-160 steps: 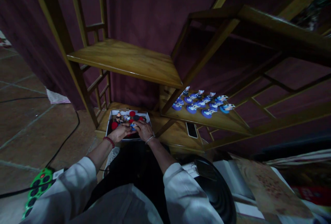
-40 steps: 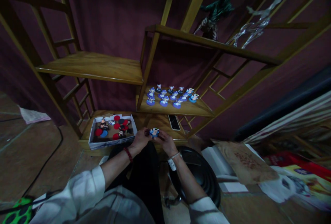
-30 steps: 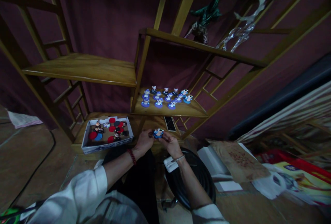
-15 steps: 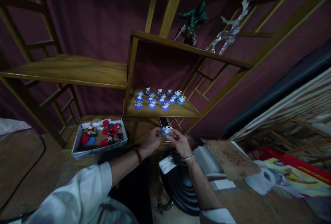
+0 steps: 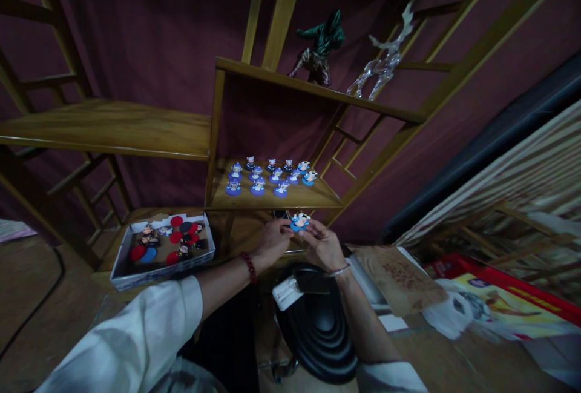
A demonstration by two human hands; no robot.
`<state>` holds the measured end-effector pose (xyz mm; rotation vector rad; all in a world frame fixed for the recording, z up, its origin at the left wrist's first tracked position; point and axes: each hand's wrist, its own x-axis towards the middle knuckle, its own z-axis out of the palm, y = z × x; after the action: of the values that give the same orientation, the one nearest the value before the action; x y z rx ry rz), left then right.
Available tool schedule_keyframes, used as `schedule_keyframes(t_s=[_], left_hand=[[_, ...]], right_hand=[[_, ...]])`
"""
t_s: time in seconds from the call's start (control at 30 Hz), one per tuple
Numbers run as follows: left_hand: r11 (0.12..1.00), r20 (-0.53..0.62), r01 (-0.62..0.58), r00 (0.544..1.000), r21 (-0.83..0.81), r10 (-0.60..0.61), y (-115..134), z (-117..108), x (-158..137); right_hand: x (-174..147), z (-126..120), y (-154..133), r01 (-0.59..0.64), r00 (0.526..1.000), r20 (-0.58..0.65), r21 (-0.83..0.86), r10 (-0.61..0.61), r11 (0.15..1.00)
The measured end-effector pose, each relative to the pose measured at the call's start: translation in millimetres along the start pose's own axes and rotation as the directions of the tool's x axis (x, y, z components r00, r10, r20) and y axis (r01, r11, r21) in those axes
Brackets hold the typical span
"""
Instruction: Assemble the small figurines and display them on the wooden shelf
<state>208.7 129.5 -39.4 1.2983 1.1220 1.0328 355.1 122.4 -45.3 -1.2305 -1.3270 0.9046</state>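
Between my two hands is a small toy figurine (image 5: 300,221) on a round blue base, held just in front of the middle shelf. My left hand (image 5: 275,240) pinches the base from the left; its fingertips are partly hidden. My right hand (image 5: 323,246) grips it from the right with thumb and fingers. Behind it, on the wooden shelf (image 5: 245,200), stand several similar figurines (image 5: 258,185) on purple, dark and blue bases. An open cardboard box (image 5: 118,269) to the left of my hands contains more figurines, with loose red, blue and dark discs (image 5: 148,254).
A green-hooded statue (image 5: 323,42) and a clear deer ornament (image 5: 381,69) stand on the upper shelf. Below my hands is a round black stool (image 5: 324,326) with a white packet (image 5: 287,293) on it. A brown paper bag (image 5: 394,275) and a red-yellow box (image 5: 512,299) lie at right.
The view has shifted, so the shelves appear further left. My hands still hold the figurine, which now sits slightly higher and closer to the shelf's front edge in view.
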Motion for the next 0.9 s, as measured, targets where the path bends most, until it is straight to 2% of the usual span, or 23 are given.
schedule_keyframes(t_s=[0.33, 0.53, 0.67, 0.9], left_hand=[[0.985, 0.005, -0.142, 0.990, 0.102, 0.142, 22, 18, 18], [0.973, 0.012, -0.165, 0.986, 0.160, 0.166, 36, 25, 27], [0.981, 0.029, -0.160, 0.987, 0.110, 0.157, 44, 30, 28], [0.975, 0.030, -0.172, 0.985, 0.139, 0.170, 40, 39, 43]], right_hand=[[18, -20, -20, 0.071, 0.997, -0.036, -0.053, -0.073, 0.996], [33, -31, -23, 0.076, 0.996, -0.047, -0.097, -0.081, 0.992], [44, -36, -22, 0.095, 0.994, -0.050, -0.116, -0.101, 0.989], [63, -44, -16, 0.090, 0.990, -0.096, -0.122, -0.102, 0.988]])
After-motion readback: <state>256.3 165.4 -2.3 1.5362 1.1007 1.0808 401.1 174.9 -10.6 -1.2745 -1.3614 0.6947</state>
